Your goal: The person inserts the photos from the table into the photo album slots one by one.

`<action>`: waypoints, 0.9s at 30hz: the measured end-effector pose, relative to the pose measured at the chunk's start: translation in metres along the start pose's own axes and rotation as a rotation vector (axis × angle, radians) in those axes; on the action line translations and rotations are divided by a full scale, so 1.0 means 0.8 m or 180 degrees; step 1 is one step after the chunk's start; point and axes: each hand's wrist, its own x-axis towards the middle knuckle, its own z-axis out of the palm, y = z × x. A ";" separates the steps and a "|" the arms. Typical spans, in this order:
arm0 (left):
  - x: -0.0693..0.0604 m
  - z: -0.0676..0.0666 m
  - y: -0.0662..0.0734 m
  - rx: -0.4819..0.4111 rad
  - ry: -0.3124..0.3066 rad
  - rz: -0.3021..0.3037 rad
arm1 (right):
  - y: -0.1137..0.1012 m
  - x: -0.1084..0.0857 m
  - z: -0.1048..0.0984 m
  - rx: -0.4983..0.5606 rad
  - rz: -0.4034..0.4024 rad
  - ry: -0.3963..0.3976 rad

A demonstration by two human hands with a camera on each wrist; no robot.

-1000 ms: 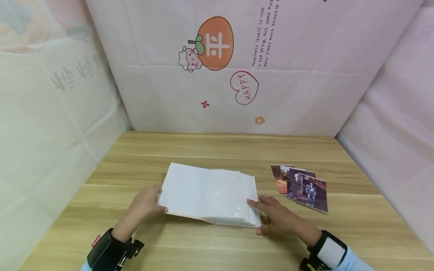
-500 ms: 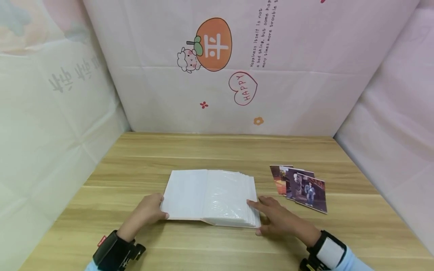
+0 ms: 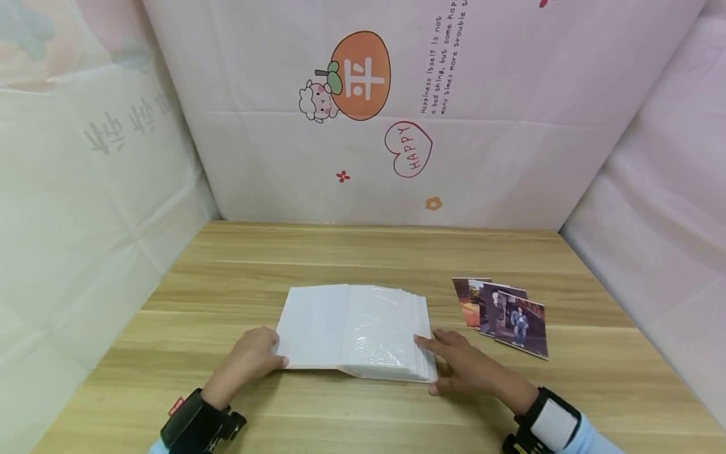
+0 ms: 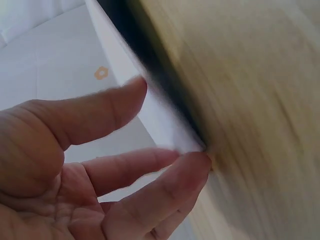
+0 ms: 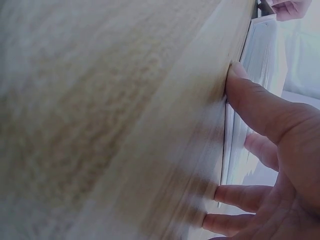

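A white photo album [image 3: 312, 328] lies spread on the wooden table in the head view, its stack of clear sleeve pages [image 3: 380, 328] on the right half. At the left edge of the cover, my left hand [image 3: 254, 353] holds the near corner between thumb and fingers; a dark gap shows under the cover [image 4: 172, 122] in the left wrist view. My right hand [image 3: 465, 362] rests at the album's right edge. Its index finger touches the pages and its thumb is at the near corner, while other fingers reach the tabletop [image 5: 135, 135] in the right wrist view.
Several overlapping photos [image 3: 520, 325] lie on the table to the right of the album, beyond my right hand. White printed cloth [image 3: 272, 170] stands behind the table [image 3: 340, 252] and along both sides.
The album's left cover has come down from a slight tilt to nearly flat. My left hand has moved slightly right and toward me with it. My right hand stays in place.
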 end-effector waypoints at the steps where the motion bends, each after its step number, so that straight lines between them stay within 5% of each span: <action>1: 0.000 0.001 0.000 0.0003 0.0008 0.0001 | 0.000 0.000 0.000 0.0006 -0.0003 -0.0001; 16: -0.001 0.002 0.005 0.0039 0.0038 0.0002 | 0.005 0.000 0.003 0.0012 0.0029 0.0023; 20: 0.000 0.002 0.010 0.0058 0.0245 0.0037 | 0.005 0.000 0.003 0.0025 0.0064 -0.0003; 22: 0.000 0.004 0.013 0.0029 0.0427 0.0303 | 0.005 0.000 0.003 0.0027 0.0071 -0.0012; 24: 0.001 0.007 0.017 0.0033 0.0520 0.0793 | 0.005 0.001 0.003 0.0019 0.0039 -0.0005; 27: 0.000 0.014 0.023 0.0013 0.0342 0.1521 | 0.005 0.000 0.003 -0.0017 -0.0033 0.0020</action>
